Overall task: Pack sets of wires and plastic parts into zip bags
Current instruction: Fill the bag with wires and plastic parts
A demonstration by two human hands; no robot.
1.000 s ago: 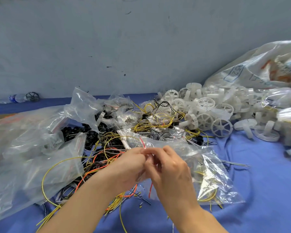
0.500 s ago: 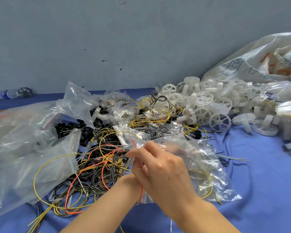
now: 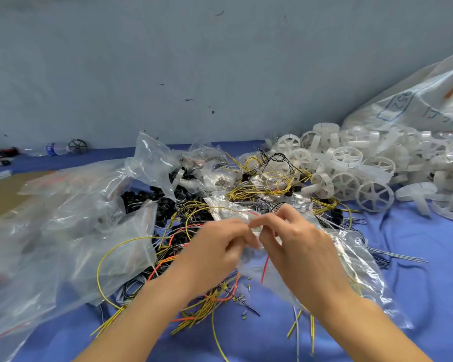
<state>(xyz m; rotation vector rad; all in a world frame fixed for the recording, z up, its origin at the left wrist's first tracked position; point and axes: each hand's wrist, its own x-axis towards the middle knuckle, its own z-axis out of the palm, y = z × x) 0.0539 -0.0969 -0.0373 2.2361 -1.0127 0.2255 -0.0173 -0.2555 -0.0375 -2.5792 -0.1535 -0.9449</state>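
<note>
My left hand (image 3: 217, 249) and my right hand (image 3: 296, 246) meet at the middle of the table, both pinching the red-striped top edge of a clear zip bag (image 3: 351, 262). The bag hangs down to the right under my right forearm and holds yellow wire. A tangle of yellow, orange and black wires (image 3: 183, 259) lies under my left hand. White plastic spoked wheels (image 3: 348, 176) are heaped at the back right. Small black plastic parts (image 3: 144, 199) sit behind the wires.
Several empty clear zip bags (image 3: 63, 236) cover the left of the blue cloth (image 3: 429, 270). A large printed sack (image 3: 419, 100) leans on the grey wall at the far right. A water bottle (image 3: 54, 148) and a dark wheel lie at the back left.
My left hand has come out from behind my right hand and now pinches the bag's top edge beside it. The view has tilted slightly.
</note>
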